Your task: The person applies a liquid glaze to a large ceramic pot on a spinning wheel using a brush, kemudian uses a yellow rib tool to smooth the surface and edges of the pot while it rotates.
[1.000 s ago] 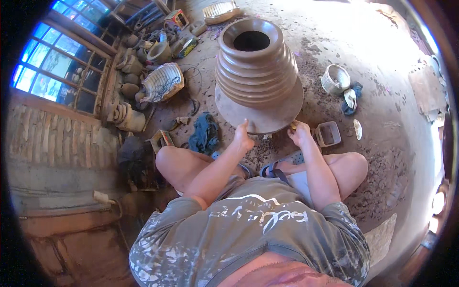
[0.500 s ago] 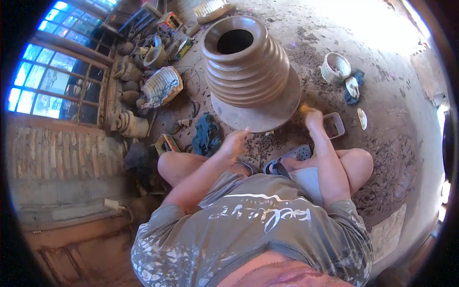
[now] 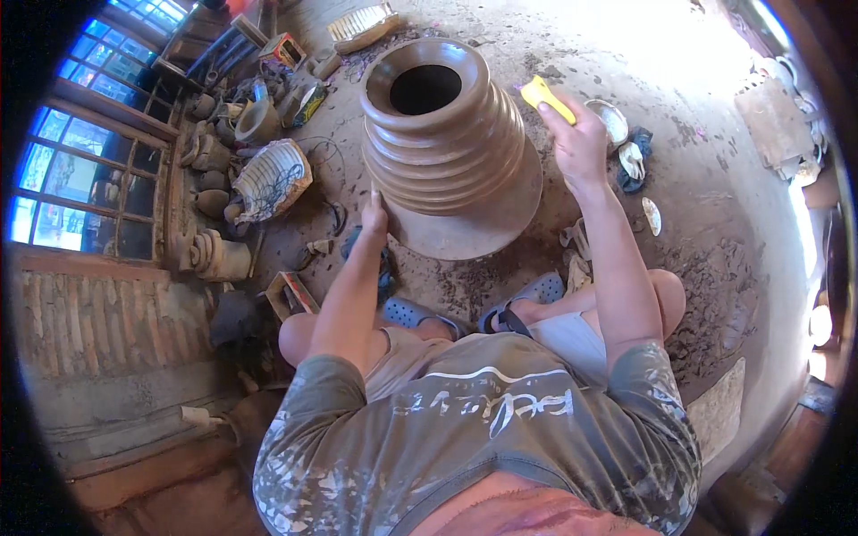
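Note:
A large ridged clay pot [image 3: 447, 156], wet and brown with a wide dark mouth, stands upright on a round wheel head [image 3: 460, 237]. My left hand [image 3: 375, 219] is at the wheel's left edge, close to the pot's lower side. Its thumb points up over the edge; the other fingers are mostly hidden, and it looks closed on the rim. To the right of the pot, my right hand [image 3: 579, 143] is raised, closed around a yellow sponge [image 3: 547, 98]. A gap separates the sponge from the pot wall.
Beyond my right hand are a round tub [image 3: 610, 123] and a dark cloth [image 3: 636, 161]. Clay scraps [image 3: 715, 308] cover the floor at right. A ribbed basket [image 3: 273, 179], several small pots [image 3: 210, 192] and a box [image 3: 290, 293] line the left. Another basket [image 3: 362, 27] lies behind.
My right hand has lifted the sponge up and away from low beside the wheel, near a clear container. My left hand has moved left along the wheel's edge. The view has shifted slightly.

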